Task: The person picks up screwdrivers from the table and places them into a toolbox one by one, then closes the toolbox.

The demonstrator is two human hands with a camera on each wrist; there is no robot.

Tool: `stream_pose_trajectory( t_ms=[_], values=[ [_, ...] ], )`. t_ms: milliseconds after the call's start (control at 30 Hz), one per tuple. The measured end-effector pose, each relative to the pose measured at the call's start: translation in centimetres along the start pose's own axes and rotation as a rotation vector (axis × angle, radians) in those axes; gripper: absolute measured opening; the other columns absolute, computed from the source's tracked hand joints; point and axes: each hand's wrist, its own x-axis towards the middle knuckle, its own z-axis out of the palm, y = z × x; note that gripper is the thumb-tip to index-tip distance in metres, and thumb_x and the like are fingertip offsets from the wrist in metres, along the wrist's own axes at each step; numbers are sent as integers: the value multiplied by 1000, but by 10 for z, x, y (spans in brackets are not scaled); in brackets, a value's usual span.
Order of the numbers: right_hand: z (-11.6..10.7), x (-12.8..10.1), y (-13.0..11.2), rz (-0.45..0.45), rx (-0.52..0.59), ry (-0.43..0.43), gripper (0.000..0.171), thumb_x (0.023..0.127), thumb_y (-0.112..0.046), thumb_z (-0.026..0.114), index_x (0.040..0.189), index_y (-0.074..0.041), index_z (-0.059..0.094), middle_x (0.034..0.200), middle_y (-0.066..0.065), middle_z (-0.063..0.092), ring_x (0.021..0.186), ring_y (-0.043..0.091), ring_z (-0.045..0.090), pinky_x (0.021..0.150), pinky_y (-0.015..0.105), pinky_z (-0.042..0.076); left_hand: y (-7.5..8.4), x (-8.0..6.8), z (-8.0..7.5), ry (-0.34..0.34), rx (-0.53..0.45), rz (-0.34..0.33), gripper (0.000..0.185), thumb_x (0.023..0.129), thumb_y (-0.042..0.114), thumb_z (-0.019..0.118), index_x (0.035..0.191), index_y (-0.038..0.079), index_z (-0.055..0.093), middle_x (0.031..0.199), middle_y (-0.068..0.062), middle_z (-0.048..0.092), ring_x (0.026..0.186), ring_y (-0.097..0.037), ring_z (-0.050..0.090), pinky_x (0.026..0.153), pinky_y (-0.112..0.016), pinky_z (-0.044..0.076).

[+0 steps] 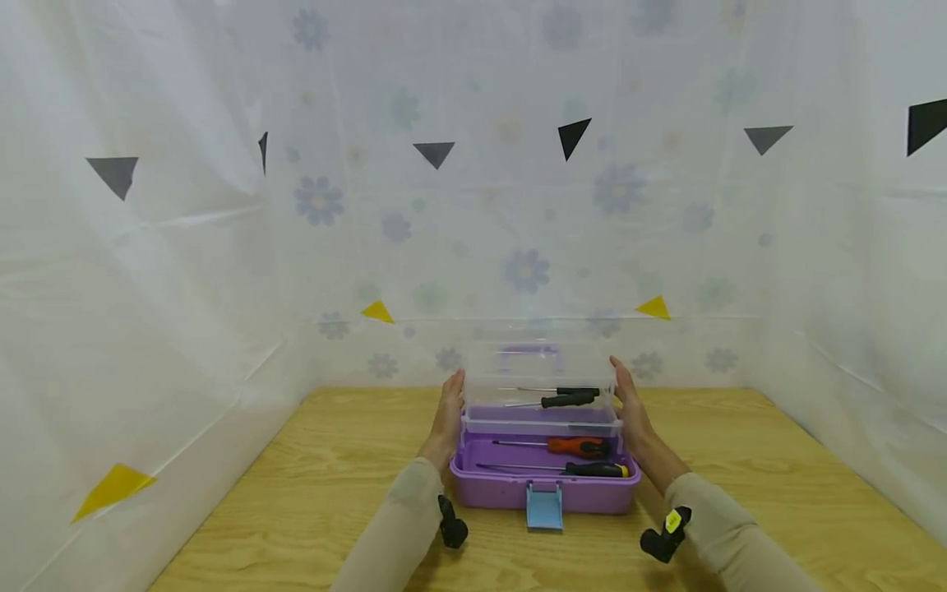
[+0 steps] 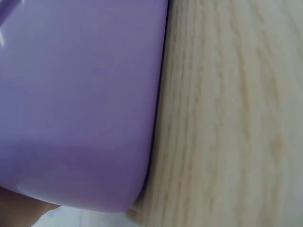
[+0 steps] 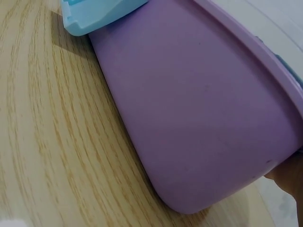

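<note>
My left hand (image 1: 448,415) and right hand (image 1: 630,407), fingers straight, press the clear plastic lid (image 1: 540,374). The purple plastic toolbox (image 1: 510,489) stands open on the wooden table (image 1: 296,477).

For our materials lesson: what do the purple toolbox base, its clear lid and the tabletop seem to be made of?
Purple toolbox base: likely moulded plastic, smooth with a soft sheen and rounded corners. Clear lid: transparent plastic, since the screwdrivers show through it. Tabletop: pale wood or wood-look laminate, with visible grain lines and a matt finish.
</note>
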Motion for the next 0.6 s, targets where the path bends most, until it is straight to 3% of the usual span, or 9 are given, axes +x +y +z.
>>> stream_pose_trajectory(
  t_ms=[200, 400, 600],
  values=[
    [-1, 1, -1, -8, -2, 12, 72, 109, -56, 17, 168, -17, 3, 171, 9, -13, 153, 46, -8, 116, 73, -1, 1, -1, 0, 30, 23, 35, 75, 108, 53, 39, 160, 1, 27, 164, -27, 24, 145, -55, 25, 116, -68, 20],
    [-2, -1, -2, -2, -14, 26, 71, 109, -49, 28, 168, -15, 7, 172, 13, -5, 154, 42, -2, 117, 71, 3, 1, 0, 0, 12, -39, 51, 73, 108, 49, 40, 161, 2, 24, 166, -26, 21, 147, -54, 20, 119, -65, 17],
    [-1, -1, -3, 6, 7, 23, 69, 109, -45, 29, 168, -19, 5, 172, 11, -8, 153, 46, -3, 117, 71, 1, -1, 1, -1, 8, -18, 46, 73, 107, 49, 42, 164, 8, 23, 167, -22, 20, 147, -52, 20, 117, -68, 16]
  ],
)
